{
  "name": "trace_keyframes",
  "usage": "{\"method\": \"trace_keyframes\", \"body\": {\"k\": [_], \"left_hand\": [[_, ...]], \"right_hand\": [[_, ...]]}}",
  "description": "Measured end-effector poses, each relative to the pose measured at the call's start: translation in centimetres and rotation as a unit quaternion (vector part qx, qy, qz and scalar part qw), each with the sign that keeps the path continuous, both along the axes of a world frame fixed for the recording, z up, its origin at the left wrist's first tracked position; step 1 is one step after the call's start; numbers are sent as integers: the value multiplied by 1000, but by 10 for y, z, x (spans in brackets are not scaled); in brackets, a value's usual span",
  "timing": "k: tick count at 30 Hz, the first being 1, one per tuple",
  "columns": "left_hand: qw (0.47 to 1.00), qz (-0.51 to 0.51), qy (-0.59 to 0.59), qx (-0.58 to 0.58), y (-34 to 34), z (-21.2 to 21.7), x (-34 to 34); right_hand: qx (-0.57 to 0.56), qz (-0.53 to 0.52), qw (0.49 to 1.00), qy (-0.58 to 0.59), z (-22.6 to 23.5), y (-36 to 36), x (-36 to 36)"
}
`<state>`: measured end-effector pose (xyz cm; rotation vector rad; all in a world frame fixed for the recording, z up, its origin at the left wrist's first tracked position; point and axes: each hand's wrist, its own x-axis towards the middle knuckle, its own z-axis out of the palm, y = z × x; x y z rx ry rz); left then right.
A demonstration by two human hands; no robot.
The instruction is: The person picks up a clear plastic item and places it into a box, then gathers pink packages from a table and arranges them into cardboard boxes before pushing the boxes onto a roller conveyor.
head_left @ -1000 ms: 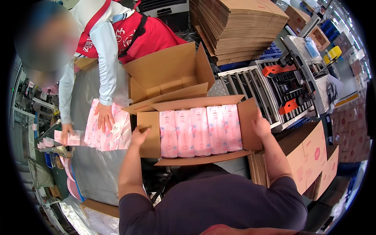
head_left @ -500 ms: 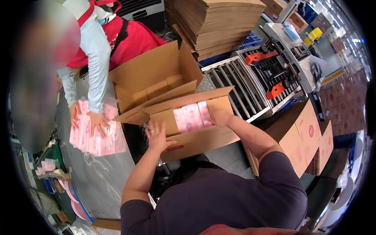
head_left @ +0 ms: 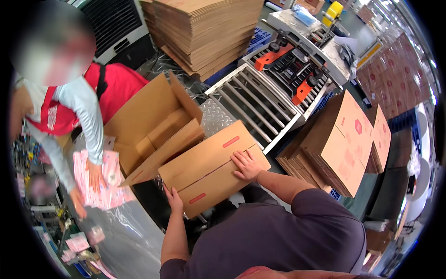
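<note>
A brown cardboard box (head_left: 211,169) lies in front of me with its long top flaps folded down, meeting at a narrow seam. Its contents are hidden. My right hand (head_left: 247,166) rests flat on the top near the right end, fingers spread across the seam. At the box's left end my left hand (head_left: 173,199) presses against the side with fingers stretched out. Just beyond, to the left, an open-topped cardboard box (head_left: 148,125) stands tilted, with its flaps up.
A co-worker (head_left: 88,104) in a red apron handles pink soft packs (head_left: 103,179) on the grey table (head_left: 125,232). A roller conveyor (head_left: 253,104) with a taping machine (head_left: 292,63) lies ahead right. Flat cartons (head_left: 209,35) are stacked at the back, with more cartons (head_left: 334,144) at right.
The box's raised flaps have been folded down, covering the pink packs inside. My right hand moved from inside the box onto its top; my left went to its left end. The view turned.
</note>
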<state>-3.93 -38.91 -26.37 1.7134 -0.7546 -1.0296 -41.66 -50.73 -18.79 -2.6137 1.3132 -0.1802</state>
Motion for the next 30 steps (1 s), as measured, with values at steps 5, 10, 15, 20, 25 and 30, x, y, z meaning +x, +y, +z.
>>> {"method": "trace_keyframes", "body": {"k": [5,10,15,20,25,30], "left_hand": [[996,75,-44,18,8,-29,-78],[983,172,42,37,-95,22,-257],[985,160,23,53,-238,42,-377],[999,21,-29,40,-374,26,-437],[996,-23,84,17,-413,19,-473],[945,-188,168,208,-371,48,-472]], "right_hand": [[-8,69,996,-55,-9,-78,-62],[-60,-4,998,26,-7,-162,-125],[-29,-103,993,48,-16,-276,-209],[-14,-209,977,37,-8,-365,-300],[-28,-225,974,23,-4,-411,-361],[-150,-223,960,-74,-5,-379,-400]]}}
